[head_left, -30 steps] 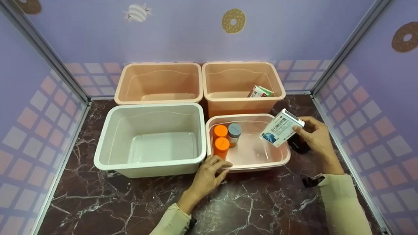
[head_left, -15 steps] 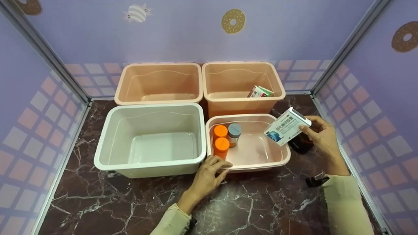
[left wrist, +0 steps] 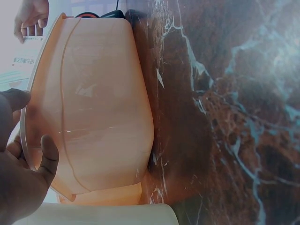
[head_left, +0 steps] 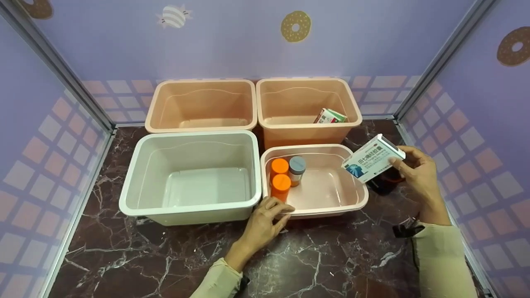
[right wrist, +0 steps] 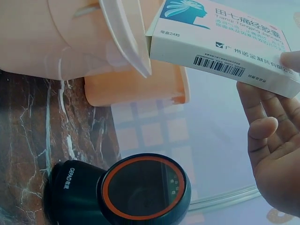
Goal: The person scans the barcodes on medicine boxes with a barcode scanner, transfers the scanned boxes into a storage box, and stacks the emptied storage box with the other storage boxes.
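At the right, my right hand (head_left: 420,176) holds a white medicine box (head_left: 370,159) by one end, thumb on its printed face and fingers beneath. The tilted box overlaps the right rim of the low pink bin (head_left: 323,211) in the head view. A barcode shows on its long side in the right wrist view, above a black scanner (right wrist: 70,192) with an orange-ringed round window. My left hand (head_left: 263,221) grips the pink bin's front rim near its left corner. Inside that bin stand two orange-capped bottles (head_left: 281,182) and a grey-capped bottle (head_left: 297,164).
Behind the pink bin, a taller peach bin (head_left: 306,134) contains medicine boxes (head_left: 329,116). Another peach bin (head_left: 201,82) stands at back left, with a white bin (head_left: 190,210) before it. Patterned panels (head_left: 265,45) enclose the dark marble tabletop (head_left: 165,256).
My right hand has moved rightward with the medicine box, away from the pink bin's middle and over the scanner. My left hand has stayed on the rim.
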A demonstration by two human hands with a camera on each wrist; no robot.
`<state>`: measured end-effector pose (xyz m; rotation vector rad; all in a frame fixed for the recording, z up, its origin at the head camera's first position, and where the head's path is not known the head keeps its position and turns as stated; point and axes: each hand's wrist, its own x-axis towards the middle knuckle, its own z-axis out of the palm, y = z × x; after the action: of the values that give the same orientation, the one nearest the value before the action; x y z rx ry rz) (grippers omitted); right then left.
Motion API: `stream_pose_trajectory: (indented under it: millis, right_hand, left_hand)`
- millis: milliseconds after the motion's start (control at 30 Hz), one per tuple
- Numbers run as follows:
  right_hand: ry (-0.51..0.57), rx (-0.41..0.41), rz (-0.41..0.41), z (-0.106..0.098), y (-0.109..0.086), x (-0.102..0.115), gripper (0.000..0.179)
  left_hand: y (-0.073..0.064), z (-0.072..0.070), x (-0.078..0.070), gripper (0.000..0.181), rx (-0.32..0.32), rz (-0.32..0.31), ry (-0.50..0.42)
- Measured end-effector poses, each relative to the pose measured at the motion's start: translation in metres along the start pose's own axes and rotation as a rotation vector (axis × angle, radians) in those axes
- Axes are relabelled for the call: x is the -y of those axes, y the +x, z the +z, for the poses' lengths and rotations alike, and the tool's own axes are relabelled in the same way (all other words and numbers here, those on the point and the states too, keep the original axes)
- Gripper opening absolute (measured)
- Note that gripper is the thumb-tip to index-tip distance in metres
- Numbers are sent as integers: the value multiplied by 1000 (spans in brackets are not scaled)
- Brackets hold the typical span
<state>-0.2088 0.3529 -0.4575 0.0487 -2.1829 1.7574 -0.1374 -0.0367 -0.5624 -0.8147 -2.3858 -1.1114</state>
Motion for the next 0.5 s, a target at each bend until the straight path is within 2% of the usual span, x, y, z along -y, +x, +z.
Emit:
stream_pose_trajectory:
  millis: [500]
  right_hand:
    - [149,-74,56,-9,-4,-2,23]
  left_hand:
    - [-1,1,0,16,6,-7,-7]
